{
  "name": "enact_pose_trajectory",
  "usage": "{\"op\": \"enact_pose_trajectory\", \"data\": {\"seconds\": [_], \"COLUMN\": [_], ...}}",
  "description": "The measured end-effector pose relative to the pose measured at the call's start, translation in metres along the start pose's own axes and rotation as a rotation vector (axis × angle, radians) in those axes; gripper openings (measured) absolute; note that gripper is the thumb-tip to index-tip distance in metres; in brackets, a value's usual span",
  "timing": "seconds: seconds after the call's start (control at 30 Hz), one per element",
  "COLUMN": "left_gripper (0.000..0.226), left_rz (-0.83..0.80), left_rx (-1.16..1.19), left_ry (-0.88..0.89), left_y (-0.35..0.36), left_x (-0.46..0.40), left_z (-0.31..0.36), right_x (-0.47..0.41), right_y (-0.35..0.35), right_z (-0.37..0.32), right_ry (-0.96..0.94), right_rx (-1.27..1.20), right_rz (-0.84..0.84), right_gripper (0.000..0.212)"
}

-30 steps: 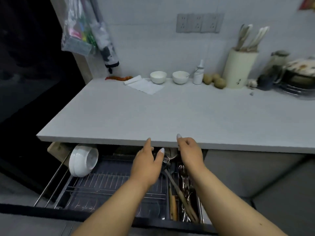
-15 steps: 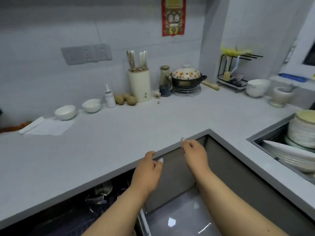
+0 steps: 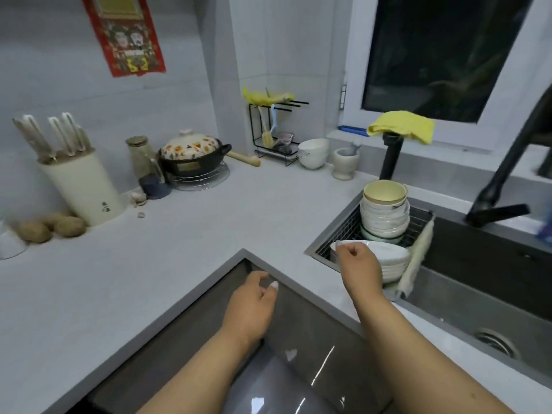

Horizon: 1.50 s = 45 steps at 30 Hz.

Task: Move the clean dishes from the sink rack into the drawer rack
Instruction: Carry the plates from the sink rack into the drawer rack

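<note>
Sink rack [image 3: 343, 231] sits in near-left corner of sink [image 3: 478, 282], wire mesh, holds 2 groups of dishes: tall stack of bowls [image 3: 384, 213] at back, top one yellow inside, mouths up; stack of shallow plates [image 3: 391, 261] in front, lying flat, rims level, long axis running left-right across rack. Pale cloth [image 3: 416, 255] draped along rack's rt edge. R hand [image 3: 360, 265] over near-left rim of top plate, fingers curled in loose fist, knuckles up; looks to touch the rim but can't tell if it actually pinches it. L hand [image 3: 254, 306] lower, over inner counter corner, fingers loosely bent, nothing in it. Counter [image 3: 179, 234] w/ knife block [image 3: 82, 186] full of white-handled knives, glass jar [image 3: 143, 158], black clay pot [image 3: 194, 158] w/ flowered lid on wire trivet, potatoes [image 3: 50, 227], small black wire shelf [image 3: 274, 135] w/ brushes and yellow rag, white bowl [image 3: 313, 152], mortar w/ pestle [image 3: 345, 162]. Black faucet [image 3: 504, 174] over sink; yellow cloth [image 3: 403, 127] on black post by window. Vs half a sec ago: view swung rt, sink and rack now central, wall sockets and small white bowls gone from frame; R hand went from counter edge to plates; L hand about same spot rel. to counter corner. Drawer rack not in view now.
</note>
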<state>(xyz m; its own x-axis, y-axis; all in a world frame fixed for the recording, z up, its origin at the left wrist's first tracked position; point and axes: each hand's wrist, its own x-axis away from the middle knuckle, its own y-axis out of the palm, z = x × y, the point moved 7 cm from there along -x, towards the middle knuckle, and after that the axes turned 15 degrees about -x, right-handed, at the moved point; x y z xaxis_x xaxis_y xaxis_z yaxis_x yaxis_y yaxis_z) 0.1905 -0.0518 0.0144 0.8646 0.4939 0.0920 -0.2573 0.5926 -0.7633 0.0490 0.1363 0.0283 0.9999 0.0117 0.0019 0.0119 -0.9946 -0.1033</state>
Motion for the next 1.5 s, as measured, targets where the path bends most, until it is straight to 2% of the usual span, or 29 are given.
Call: {"op": "enact_pose_trajectory", "data": {"seconds": [0.1,0.2,0.33,0.5,0.73,0.87,1.03,1.2,1.4,1.5], "left_gripper": [0.035,0.034,0.034,0.024,0.023,0.020,0.017,0.021,0.050,0.039], "left_rz": [-0.059,-0.107,-0.160,-0.197,-0.236,-0.239,-0.258,-0.327,-0.477,-0.445], "left_rx": [-0.008,0.003,0.021,0.025,0.028,0.039,0.111,0.388,0.816,0.924], "left_ry": [0.028,0.033,0.017,-0.005,-0.010,-0.025,-0.058,-0.231,-0.427,-0.463], "left_y": [0.025,0.045,0.072,0.099,0.121,0.128,0.133,0.138,0.145,0.137], "left_x": [-0.024,-0.045,-0.068,-0.090,-0.110,-0.119,-0.127,-0.133,-0.133,-0.134], "left_z": [0.022,0.040,0.059,0.080,0.098,0.101,0.102,0.112,0.127,0.129], "right_x": [-0.036,-0.069,-0.099,-0.117,-0.130,-0.132,-0.133,-0.130,-0.114,-0.102], "right_y": [-0.035,-0.059,-0.073,-0.072,-0.065,-0.061,-0.061,-0.062,-0.061,-0.053], "right_z": [0.018,0.038,0.062,0.082,0.079,0.069,0.056,0.039,0.005,-0.007], "right_ry": [0.031,-0.017,-0.065,-0.100,-0.290,-0.409,-0.516,-0.620,-0.789,-0.854], "right_rx": [0.079,0.269,0.576,0.743,0.605,0.458,0.390,0.356,0.330,0.320], "right_rz": [0.063,0.067,-0.049,-0.212,-0.299,-0.274,-0.208,-0.177,-0.241,-0.317], "right_gripper": [0.024,0.033,0.040,0.025,0.010,0.005,0.010,0.013,0.018,0.016]}}
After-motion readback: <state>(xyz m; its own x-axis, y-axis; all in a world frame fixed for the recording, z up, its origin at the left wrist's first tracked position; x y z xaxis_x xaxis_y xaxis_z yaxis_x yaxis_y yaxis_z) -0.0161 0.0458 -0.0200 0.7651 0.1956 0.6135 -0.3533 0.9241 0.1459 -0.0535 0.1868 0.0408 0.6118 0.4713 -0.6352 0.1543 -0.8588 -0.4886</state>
